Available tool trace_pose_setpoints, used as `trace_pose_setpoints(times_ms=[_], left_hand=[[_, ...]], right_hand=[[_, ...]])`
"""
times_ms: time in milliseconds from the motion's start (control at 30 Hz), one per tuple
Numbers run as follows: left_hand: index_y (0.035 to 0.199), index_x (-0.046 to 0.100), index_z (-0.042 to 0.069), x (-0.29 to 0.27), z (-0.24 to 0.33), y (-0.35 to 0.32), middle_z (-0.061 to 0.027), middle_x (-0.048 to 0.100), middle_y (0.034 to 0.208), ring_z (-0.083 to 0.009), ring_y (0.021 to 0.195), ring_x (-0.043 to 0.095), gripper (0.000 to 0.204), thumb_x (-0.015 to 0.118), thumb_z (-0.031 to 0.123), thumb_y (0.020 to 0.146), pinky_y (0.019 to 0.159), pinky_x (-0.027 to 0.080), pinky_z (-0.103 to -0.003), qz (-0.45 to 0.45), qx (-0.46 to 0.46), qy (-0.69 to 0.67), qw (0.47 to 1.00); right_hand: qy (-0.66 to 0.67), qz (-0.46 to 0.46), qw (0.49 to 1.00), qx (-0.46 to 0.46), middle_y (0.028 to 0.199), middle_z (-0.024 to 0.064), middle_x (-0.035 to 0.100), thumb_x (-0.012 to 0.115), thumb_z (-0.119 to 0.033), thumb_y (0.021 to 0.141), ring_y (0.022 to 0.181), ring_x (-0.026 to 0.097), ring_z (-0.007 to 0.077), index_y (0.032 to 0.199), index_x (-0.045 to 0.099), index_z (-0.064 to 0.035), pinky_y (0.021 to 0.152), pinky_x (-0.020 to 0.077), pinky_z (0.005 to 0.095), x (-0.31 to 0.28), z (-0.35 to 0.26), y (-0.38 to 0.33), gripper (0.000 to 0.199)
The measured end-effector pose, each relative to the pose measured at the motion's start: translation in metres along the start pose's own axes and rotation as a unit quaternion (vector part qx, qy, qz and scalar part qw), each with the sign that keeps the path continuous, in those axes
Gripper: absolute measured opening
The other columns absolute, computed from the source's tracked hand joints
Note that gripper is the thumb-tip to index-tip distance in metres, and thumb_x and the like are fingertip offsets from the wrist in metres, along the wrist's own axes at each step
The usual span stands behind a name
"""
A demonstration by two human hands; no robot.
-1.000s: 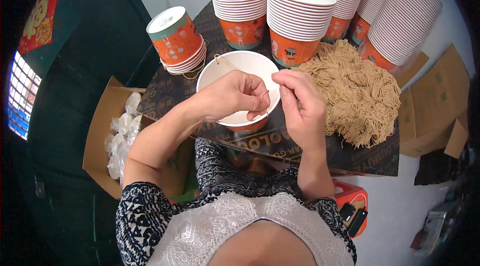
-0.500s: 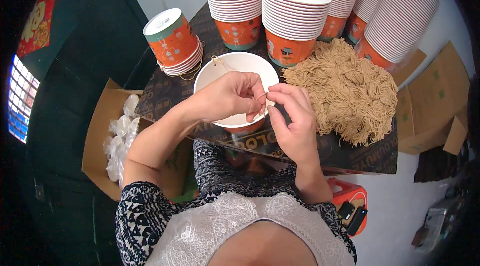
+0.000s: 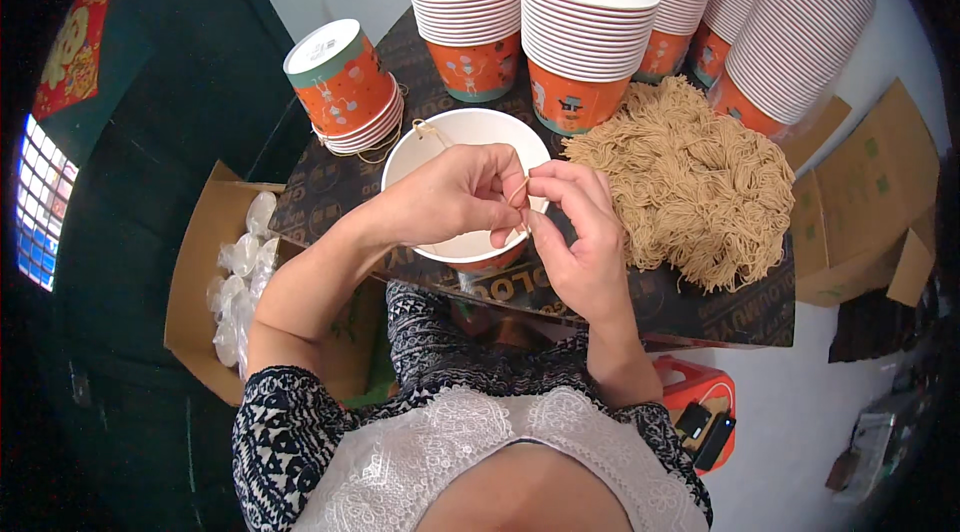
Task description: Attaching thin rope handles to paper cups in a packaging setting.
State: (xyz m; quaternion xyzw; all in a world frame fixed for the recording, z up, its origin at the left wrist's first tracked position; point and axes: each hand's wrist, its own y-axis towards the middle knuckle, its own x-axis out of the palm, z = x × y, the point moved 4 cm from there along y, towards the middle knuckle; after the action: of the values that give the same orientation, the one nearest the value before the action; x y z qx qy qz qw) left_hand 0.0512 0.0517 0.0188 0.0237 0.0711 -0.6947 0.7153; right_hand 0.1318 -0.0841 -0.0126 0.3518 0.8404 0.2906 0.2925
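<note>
An open paper bucket (image 3: 408, 172), white inside and orange outside, stands at the table's near edge. At its far left rim hangs a tan cord (image 3: 428, 130) with a loop. Over the bucket's near right rim, my left hand (image 3: 462, 194) pinches a thin tan string (image 3: 520, 190) between thumb and fingers. From the right, my right hand (image 3: 585, 242) meets it, thumb and forefinger closed on the same string. The fingers partly cover the string, so whether it passes through the rim is hidden. A heap of tan strings (image 3: 700, 192) lies right of my right hand.
Tall stacks of paper buckets (image 3: 590, 32) line the table's far side. An upside-down stack (image 3: 345, 92) with cords stands at far left. A carton (image 3: 190, 302) of clear plastic pieces sits left of the table (image 3: 730, 317); another carton (image 3: 865, 202) is at right.
My right hand's fingertips have closed in on the string beside my left hand and shifted slightly left. The bucket appears slightly shifted in view; my left hand keeps its pinch.
</note>
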Motion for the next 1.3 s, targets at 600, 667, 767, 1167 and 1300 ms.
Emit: trace_pose_setpoints(times_ms=[600,667,767,1167,1300], left_hand=[[0.089,0.052,-0.001,0.003,0.004,0.003,-0.0050,0.060,0.079,-0.0118,0.069,0.062,0.013,0.063,-0.008,0.088,0.063,0.049,-0.025,-0.012,-0.006,0.041,0.999],[0.088,0.052,0.000,0.003,0.004,0.003,-0.0052,0.060,0.079,-0.0117,0.069,0.061,0.013,0.063,-0.007,0.088,0.063,0.049,-0.025,-0.008,-0.004,0.043,0.999],[0.088,0.052,0.000,0.004,0.003,0.003,-0.0048,0.060,0.078,-0.0117,0.069,0.062,0.014,0.064,-0.006,0.089,0.062,0.049,-0.025,-0.012,-0.005,0.024,1.000],[0.090,0.053,0.001,0.004,0.003,0.005,-0.0047,0.060,0.079,-0.0112,0.069,0.061,0.013,0.065,-0.004,0.089,0.062,0.049,-0.024,-0.018,-0.007,0.030,0.999],[0.091,0.054,0.000,0.002,0.000,0.006,-0.0052,0.061,0.080,-0.0117,0.072,0.061,0.012,0.065,-0.002,0.090,0.064,0.049,-0.024,-0.012,-0.015,0.022,1.000]], right_hand=[[0.006,0.030,0.999,-0.019,0.108,0.0143,0.060,0.066,0.005,0.080,0.099,0.056,0.0313,0.089,0.059,-0.0009,0.084,0.0452,0.0399,0.001,0.002,-0.003,0.013],[0.009,0.031,0.999,-0.016,0.108,0.0145,0.060,0.066,0.005,0.080,0.099,0.056,0.0313,0.090,0.059,-0.0008,0.084,0.0453,0.0398,0.000,0.001,-0.004,0.013],[0.006,0.029,0.999,-0.017,0.109,0.0143,0.060,0.066,0.005,0.081,0.099,0.056,0.0316,0.091,0.060,-0.0008,0.085,0.0454,0.0402,0.000,-0.001,-0.003,0.013],[0.018,0.036,0.999,-0.020,0.108,0.0148,0.060,0.066,0.000,0.086,0.097,0.054,0.0321,0.088,0.057,-0.0007,0.084,0.0453,0.0411,0.007,0.005,-0.004,0.009],[0.005,0.052,0.998,-0.031,0.110,0.0168,0.059,0.063,0.000,0.088,0.097,0.054,0.0328,0.089,0.056,-0.0006,0.085,0.0453,0.0411,0.009,0.005,-0.008,0.008]])
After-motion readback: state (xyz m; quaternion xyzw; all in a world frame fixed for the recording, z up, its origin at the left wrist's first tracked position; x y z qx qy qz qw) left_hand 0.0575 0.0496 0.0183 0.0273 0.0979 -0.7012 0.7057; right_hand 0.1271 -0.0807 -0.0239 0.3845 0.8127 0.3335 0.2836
